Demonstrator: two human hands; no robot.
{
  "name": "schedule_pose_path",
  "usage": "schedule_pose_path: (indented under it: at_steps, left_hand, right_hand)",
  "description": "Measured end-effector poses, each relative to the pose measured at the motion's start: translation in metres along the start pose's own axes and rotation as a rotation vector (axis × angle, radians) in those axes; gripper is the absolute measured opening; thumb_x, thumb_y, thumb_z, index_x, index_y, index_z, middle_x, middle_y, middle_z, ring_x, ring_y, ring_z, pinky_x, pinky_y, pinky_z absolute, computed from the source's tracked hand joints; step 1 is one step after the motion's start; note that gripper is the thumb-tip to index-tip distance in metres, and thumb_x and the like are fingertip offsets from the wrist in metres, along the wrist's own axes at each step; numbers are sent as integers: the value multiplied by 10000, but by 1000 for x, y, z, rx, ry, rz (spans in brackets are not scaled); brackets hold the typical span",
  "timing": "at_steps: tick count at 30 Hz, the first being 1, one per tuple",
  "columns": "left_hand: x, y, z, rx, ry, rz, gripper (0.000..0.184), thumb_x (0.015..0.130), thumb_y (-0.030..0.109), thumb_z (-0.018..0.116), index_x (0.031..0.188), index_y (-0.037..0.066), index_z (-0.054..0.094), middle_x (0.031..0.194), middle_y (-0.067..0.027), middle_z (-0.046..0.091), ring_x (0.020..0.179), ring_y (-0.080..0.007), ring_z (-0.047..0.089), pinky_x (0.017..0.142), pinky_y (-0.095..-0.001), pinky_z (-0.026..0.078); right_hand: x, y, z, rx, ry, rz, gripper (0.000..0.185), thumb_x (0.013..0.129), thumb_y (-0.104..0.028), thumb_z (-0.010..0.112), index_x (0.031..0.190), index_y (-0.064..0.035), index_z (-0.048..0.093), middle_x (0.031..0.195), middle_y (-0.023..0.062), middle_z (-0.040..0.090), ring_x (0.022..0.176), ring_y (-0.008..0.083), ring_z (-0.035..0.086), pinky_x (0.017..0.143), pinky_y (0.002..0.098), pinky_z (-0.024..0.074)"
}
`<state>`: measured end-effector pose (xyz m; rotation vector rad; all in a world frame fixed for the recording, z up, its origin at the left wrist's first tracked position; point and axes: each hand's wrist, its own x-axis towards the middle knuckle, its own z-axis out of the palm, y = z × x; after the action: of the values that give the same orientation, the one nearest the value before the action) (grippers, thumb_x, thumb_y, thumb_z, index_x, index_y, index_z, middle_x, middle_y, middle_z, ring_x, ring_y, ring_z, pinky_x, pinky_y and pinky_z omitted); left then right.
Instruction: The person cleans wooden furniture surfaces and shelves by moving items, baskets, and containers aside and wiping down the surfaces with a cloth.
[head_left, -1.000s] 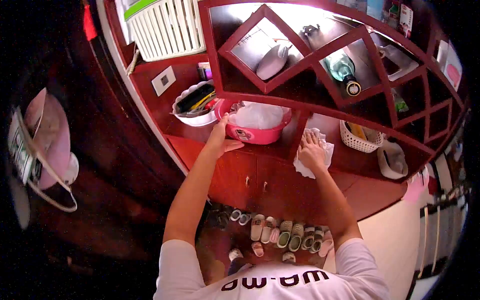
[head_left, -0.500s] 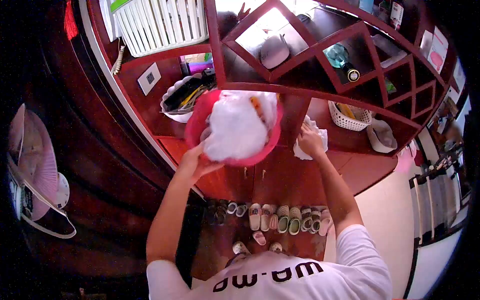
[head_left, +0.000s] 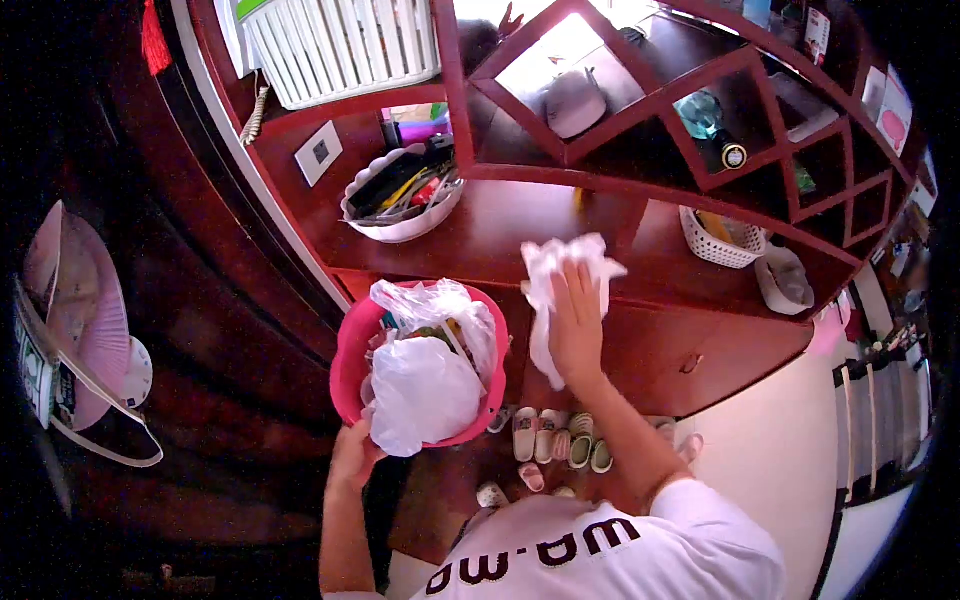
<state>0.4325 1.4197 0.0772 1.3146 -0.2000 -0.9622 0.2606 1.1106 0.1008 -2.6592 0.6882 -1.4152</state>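
Note:
At the cabinet's front, my left hand (head_left: 356, 456) grips the near rim of a pink basin (head_left: 347, 350), its fingers partly hidden beneath. Crumpled white plastic bags (head_left: 425, 390) fill the basin, with other small items half hidden among them. My right hand (head_left: 576, 325) lies with outstretched fingers over a white cloth (head_left: 541, 280), pressing it on the front edge of the dark red shelf (head_left: 480, 235). Part of the cloth hangs down past that edge.
A white scalloped bowl (head_left: 400, 230) of tools stands on the shelf's left. To the right are a white perforated basket (head_left: 715, 245) and a fabric-like container (head_left: 783, 280). Diamond-shaped racks (head_left: 640, 110) overhang the shelf. Several shoes (head_left: 548, 435) line the floor below.
The basin has come down and toward me, off the shelf area. My right hand has slid the cloth leftward along the shelf edge.

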Motion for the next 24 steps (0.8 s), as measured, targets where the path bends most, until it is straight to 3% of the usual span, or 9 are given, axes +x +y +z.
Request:
schedule_pose_path:
  at_steps: [2,4,5,11,15,17,19,21,24]
  left_hand:
    - [-1,-11,-8,-38,48,-9,435,889,291,541,1249,55,476,1128,-68,593,1000,-198,603,815,-389,521]
    - [5,-31,-27,-111,24,-17,439,890,281,546,1257,54,469,1143,-70,590,1007,-200,602,813,-381,523]
    - [1,-28,-26,-89,43,-28,454,892,281,549,1265,41,459,1155,-74,586,1008,-204,604,813,-370,523]
    - [-1,-29,-49,-99,37,-75,462,825,122,532,1269,26,447,1161,-81,576,1003,-203,602,808,-343,518]
    - [0,-19,-45,-134,151,-37,469,803,114,560,1252,31,455,1115,-70,580,921,-185,608,772,-312,512]
    - [8,-27,-58,-133,156,-65,466,802,115,563,1249,31,457,1104,-67,581,907,-179,607,765,-309,511]
    - [14,-31,-61,-144,153,-101,463,802,116,567,1245,32,459,1092,-65,583,893,-172,607,758,-305,511]
    - [18,-24,-61,-131,146,-152,478,796,118,577,1249,23,454,1087,-69,586,887,-166,603,755,-300,511]
    - [24,-23,-64,-117,132,-83,461,801,138,590,1229,17,467,1066,-76,589,852,-168,607,736,-292,514]
  right_hand:
    - [30,13,39,-159,3,26,440,862,-111,482,1292,-25,445,1394,183,377,1303,388,326,1077,505,233]
    - [40,39,81,-345,-335,260,502,873,-257,497,1326,-52,428,1404,175,371,1298,370,340,1068,498,251]
    - [48,49,93,-392,-449,280,588,898,-464,390,1367,-109,398,1454,140,310,1340,327,281,1101,520,139]
    - [119,98,133,-397,-448,536,633,917,-488,318,1417,-99,309,1478,113,277,1369,290,223,1114,466,119]
    - [177,69,142,-370,-743,796,525,915,-425,333,1193,-59,585,1367,139,443,1332,272,294,1106,470,144]
    - [181,78,205,-356,-1002,544,454,909,-368,392,1201,-67,566,1291,132,510,1225,275,414,1041,444,262]
    - [171,61,227,-252,-941,236,478,929,-349,370,1309,-74,459,1341,129,443,1254,262,366,1053,400,245]
    - [142,36,206,-137,-699,266,520,953,-370,290,1360,-68,409,1442,137,336,1381,239,210,1131,371,115]
    - [130,70,192,-261,-478,-172,464,934,-356,394,1328,-113,415,1359,106,440,1259,280,387,1022,423,321]
